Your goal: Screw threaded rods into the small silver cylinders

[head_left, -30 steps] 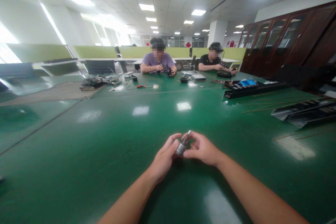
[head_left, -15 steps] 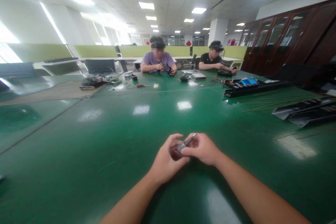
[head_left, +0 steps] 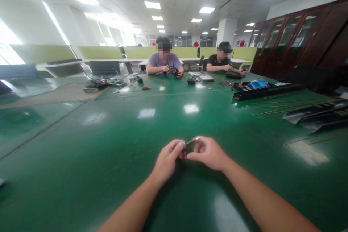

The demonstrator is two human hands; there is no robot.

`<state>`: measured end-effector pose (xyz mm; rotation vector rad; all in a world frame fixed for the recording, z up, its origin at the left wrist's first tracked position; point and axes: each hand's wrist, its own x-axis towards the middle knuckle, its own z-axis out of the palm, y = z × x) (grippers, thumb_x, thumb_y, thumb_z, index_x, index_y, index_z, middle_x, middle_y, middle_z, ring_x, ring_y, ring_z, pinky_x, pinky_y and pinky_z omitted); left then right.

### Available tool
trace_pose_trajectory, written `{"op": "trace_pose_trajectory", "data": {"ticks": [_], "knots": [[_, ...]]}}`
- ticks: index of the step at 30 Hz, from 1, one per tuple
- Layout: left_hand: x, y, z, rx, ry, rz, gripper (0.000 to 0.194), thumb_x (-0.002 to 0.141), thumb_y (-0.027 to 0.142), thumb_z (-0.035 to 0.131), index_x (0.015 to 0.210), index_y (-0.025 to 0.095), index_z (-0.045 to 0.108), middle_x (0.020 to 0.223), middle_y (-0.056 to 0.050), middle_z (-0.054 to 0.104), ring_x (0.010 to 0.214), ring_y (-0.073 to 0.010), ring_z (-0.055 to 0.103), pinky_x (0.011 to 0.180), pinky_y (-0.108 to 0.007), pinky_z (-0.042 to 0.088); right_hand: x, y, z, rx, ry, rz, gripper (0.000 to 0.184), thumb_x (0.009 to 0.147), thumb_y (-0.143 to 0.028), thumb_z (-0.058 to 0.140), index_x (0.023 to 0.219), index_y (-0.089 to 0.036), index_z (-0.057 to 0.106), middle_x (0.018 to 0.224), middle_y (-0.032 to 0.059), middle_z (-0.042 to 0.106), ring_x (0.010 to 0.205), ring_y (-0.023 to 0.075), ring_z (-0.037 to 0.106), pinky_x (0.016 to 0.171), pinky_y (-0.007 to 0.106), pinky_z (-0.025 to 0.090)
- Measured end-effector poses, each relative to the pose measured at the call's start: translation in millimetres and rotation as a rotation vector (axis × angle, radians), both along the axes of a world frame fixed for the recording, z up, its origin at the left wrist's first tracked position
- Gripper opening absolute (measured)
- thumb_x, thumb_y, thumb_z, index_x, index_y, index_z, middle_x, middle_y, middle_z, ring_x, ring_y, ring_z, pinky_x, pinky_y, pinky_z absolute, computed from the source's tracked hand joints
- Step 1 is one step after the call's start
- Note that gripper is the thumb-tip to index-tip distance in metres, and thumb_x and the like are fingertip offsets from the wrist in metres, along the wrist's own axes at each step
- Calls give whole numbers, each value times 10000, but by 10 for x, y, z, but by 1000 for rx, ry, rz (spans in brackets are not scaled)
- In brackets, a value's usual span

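Half-hidden metal shaft [head_left: 193, 140] over a glossy green tabletop [head_left: 122, 127]

The left hand [head_left: 166, 156] clasps one end of the shaft and hides it. The right hand [head_left: 213, 154] curls at the bare tip; I cannot tell whether it grips. Far left of the shaft, a pale object [head_left: 1, 182] is cut off by the frame; far right, channel rails [head_left: 317, 124] run out of view. Well beyond the shaft lies a red-handled screwdriver [head_left: 146, 88] and, farther, two people [head_left: 153, 60] sit before yellow-green partitions [head_left: 100, 53], their handheld objects [head_left: 172, 69] blurred.

Part [head_left: 192, 141] between left hand [head_left: 166, 158] and right hand [head_left: 211, 153]; screwdriver [head_left: 146, 88] beyond, on table [head_left: 127, 130] (cabinets [head_left: 285, 43] far right).
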<state>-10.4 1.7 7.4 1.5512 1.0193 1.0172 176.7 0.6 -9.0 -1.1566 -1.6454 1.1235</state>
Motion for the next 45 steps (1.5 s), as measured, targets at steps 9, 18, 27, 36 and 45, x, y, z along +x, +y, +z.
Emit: {"op": "trace_pose_trajectory", "data": {"ticks": [9, 18, 27, 36, 45], "knots": [[21, 24, -66, -32, -54, 26, 357, 869, 486, 575, 962, 144, 613, 721, -15, 601, 654, -148, 549, 651, -255, 438, 45, -4, 45, 108, -43, -91, 459, 700, -254, 750, 1141, -204, 631, 893, 22, 663, 489, 75, 399, 443, 214, 300], [17, 50, -157, -15, -103, -33, 303, 817, 306, 677, 1065, 166, 574, 1016, -63, 647, 935, -193, 615, 819, -293, 486, 51, 27, 8, 121, -111, -132, 413, 679, -228, 746, 1083, -187, 666, 829, 24, 677, 548, 112, 486, 512, 242, 376], [-2, 63, -183, 13, -67, -39, 317, 784, 233, 697, 1073, 160, 588, 1057, -86, 658, 1017, -227, 632, 925, -358, 487, 56, 46, -19, 163, -68, -91, 279, 714, -186, 702, 993, -173, 700, 976, 70, 721, 876, 212, 668, 790, 320, 523], [-13, 62, -193, 31, -68, -53, 327, 772, 236, 720, 1067, 148, 609, 1049, -93, 668, 1002, -234, 642, 916, -368, 499, 54, 12, 27, 279, -164, -79, 232, 732, -141, 684, 953, -192, 732, 913, 39, 728, 815, 185, 664, 749, 284, 515], [-7, 33, -148, 44, 1, -30, 339, 802, 299, 702, 1102, 162, 623, 1075, -82, 666, 988, -225, 640, 872, -341, 510, 68, 7, 55, 296, -154, -66, 128, 764, -189, 702, 882, -183, 751, 848, 44, 724, 753, 173, 664, 684, 257, 508]]}}
